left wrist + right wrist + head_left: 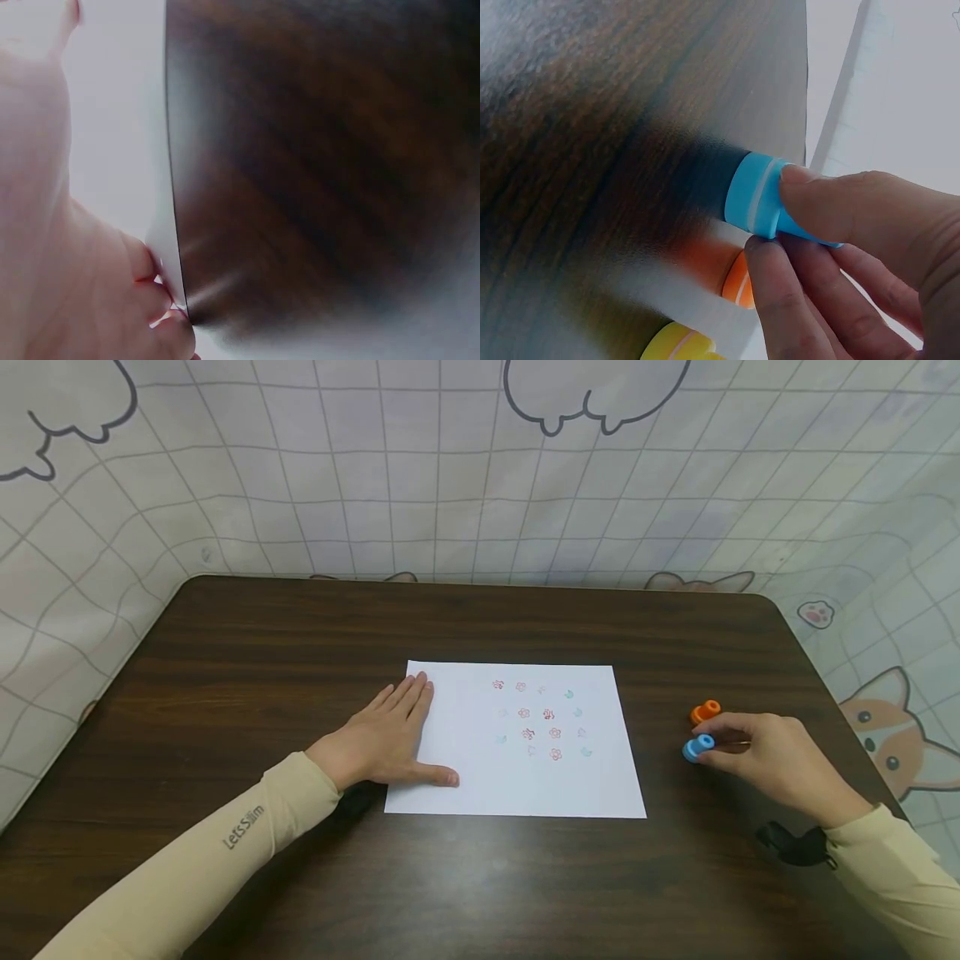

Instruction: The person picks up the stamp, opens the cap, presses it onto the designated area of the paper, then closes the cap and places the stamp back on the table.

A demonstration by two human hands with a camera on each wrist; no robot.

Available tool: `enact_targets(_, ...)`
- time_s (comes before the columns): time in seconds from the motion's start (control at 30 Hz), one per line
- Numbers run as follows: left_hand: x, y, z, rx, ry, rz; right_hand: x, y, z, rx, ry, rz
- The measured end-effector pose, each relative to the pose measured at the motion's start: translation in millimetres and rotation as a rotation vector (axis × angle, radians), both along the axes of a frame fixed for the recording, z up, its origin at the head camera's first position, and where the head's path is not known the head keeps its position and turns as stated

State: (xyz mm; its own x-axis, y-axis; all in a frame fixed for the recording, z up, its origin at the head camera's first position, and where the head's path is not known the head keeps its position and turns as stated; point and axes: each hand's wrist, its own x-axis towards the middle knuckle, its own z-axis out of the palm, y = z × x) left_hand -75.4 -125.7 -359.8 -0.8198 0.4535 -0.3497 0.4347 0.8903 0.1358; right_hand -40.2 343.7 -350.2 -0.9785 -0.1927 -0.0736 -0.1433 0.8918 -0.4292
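Note:
A sheet of white paper (pixel 465 693) lies on the dark table, bearing rows of small red and pale blue-green stamped marks. My left hand (pixel 390 735) rests flat on the sheet's left edge, fingers straight and thumb spread toward the near side. At the right, my right hand (pixel 772 760) pinches a blue stamp (pixel 759 193) between thumb and fingers, its base at the tabletop. Just beyond it stands an orange stamp (pixel 705 712), close to the fingertips. A yellow stamp (pixel 676 343) shows in the right wrist view; the hand hides it from the head view.
The dark wood table (pixel 480 885) has rounded far corners. A gridded, cartoon-printed cloth (pixel 450 485) hangs behind it and along both sides. A black wrist strap (pixel 795 845) sits at the right sleeve cuff.

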Motion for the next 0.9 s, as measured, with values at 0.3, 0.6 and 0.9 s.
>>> enact_targets(0.3, -0.9, 1, 0.4, 0.0, -0.004, 0.002, 1.8, 7, 11.5, -0.019, 0.014, -0.017)
enact_targets(0.6, -0.9, 1, 0.6, 0.008, -0.012, 0.005, 0.8, 22, 20.3, -0.143, 0.042, 0.001)
enact_targets(0.9, -1.5, 1, -0.4, 0.004, -0.005, 0.001, -7.4, 37, 23.9, -0.247, 0.006, -0.055)
